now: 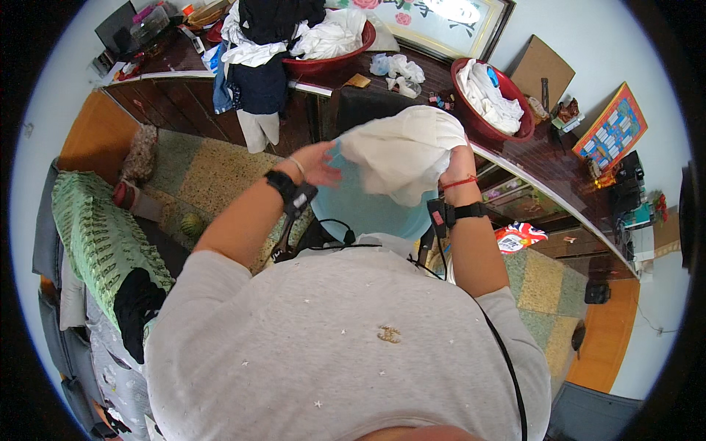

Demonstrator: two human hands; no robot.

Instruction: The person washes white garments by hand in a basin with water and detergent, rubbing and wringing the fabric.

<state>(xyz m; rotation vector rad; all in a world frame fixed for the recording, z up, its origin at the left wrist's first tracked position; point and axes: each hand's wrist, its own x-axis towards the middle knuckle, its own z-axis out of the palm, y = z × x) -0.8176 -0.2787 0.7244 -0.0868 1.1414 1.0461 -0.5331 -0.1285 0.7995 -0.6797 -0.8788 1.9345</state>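
A damp-looking white cloth (405, 151) hangs bunched over a light-blue plastic basin (353, 215). My right hand (456, 162) grips the cloth at its right side, partly hidden behind the folds. To the left of the cloth is my left hand (322, 164), its fingers spread and blurred, near the basin's left rim and holding nothing that I can see. The basin holds what looks like cloudy water. Its far side is hidden by the cloth.
Along the far side runs a dark wooden cabinet (182, 99). On it stand a red basin of white laundry (331, 66) and another red basin (524, 105) with white cloth. Dark clothes (256, 88) hang over its edge. A red-and-blue packet (518, 237) lies to the right.
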